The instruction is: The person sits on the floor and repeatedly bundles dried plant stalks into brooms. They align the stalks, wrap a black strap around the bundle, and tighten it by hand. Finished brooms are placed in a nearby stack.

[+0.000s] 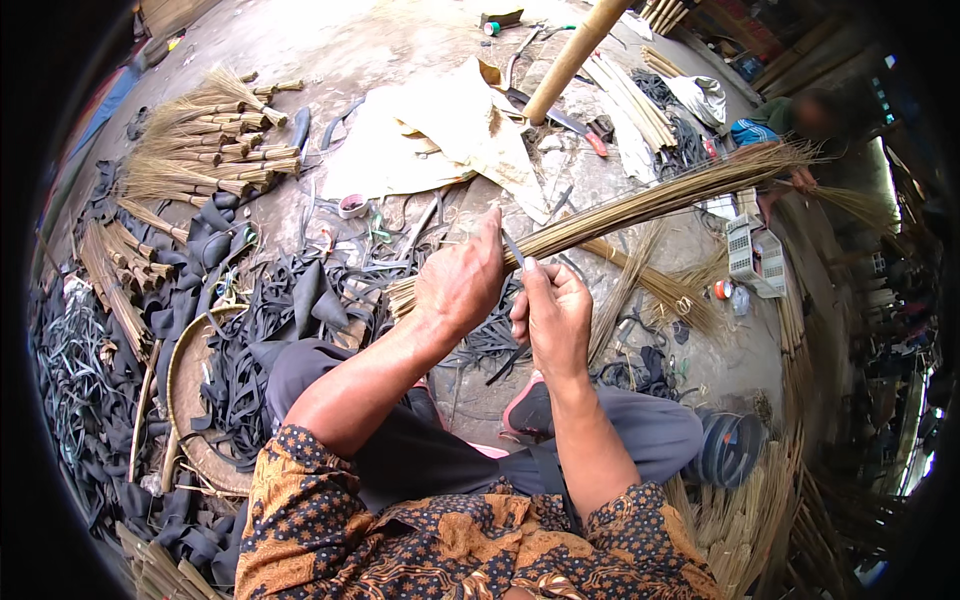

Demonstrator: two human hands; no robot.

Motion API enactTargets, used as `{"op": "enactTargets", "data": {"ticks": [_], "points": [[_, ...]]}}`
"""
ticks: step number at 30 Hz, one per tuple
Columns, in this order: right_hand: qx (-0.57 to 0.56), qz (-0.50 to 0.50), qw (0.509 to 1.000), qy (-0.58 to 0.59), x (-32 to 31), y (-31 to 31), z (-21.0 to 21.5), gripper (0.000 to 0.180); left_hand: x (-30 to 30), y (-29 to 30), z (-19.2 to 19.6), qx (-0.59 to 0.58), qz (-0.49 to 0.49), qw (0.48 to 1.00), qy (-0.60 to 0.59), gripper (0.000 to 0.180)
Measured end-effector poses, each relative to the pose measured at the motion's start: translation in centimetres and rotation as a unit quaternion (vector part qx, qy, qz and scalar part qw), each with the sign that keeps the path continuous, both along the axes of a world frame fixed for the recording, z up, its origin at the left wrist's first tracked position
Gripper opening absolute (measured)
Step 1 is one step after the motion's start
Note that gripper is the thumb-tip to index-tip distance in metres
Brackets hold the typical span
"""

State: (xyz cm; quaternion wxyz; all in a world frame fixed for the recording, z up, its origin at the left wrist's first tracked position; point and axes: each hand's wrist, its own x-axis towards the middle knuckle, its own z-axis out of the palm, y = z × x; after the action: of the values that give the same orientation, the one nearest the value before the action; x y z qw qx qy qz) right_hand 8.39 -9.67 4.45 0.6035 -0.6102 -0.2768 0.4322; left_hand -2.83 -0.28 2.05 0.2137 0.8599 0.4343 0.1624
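Observation:
A long bundle of thin palm-rib sticks (650,203) slants across in front of me, its butt end at lower left and its fine tips at upper right. My left hand (462,278) is closed around it near the butt end, fingers partly hidden behind the wrist and knuckles. My right hand (556,315) pinches a dark rubber strip (513,249) between thumb and curled fingers, just right of my left hand. The strip crosses the bundle, and a dark tail hangs below the right hand.
Tied stick bundles (215,140) lie at far left. Dark rubber strips (300,310) heap around a round woven tray (190,365). A pale cloth (390,140), a red-handled knife (575,130) and a wooden pole (575,62) are ahead. Right are a plastic basket (757,258) and another person's hand (803,180).

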Motion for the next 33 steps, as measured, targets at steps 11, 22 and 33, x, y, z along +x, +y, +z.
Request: {"op": "enactTargets", "data": {"ticks": [11, 22, 33], "points": [[0.001, 0.095, 0.995, 0.016, 1.0, -3.1, -0.8, 0.02, -1.0, 0.9, 0.5, -0.084, -0.005, 0.996, -0.018, 0.026], [0.107, 0.222, 0.839, -0.486, 7.6, -4.4, -4.0, 0.011, -2.5, -1.6, 3.5, -0.407, -0.341, 0.838, -0.126, 0.033], [-0.21, 0.31, 0.737, -0.563, 6.2, -2.6, 3.6, 0.033, -0.6, -1.1, -0.3, -0.264, -0.173, 0.942, -0.115, 0.036]]}}
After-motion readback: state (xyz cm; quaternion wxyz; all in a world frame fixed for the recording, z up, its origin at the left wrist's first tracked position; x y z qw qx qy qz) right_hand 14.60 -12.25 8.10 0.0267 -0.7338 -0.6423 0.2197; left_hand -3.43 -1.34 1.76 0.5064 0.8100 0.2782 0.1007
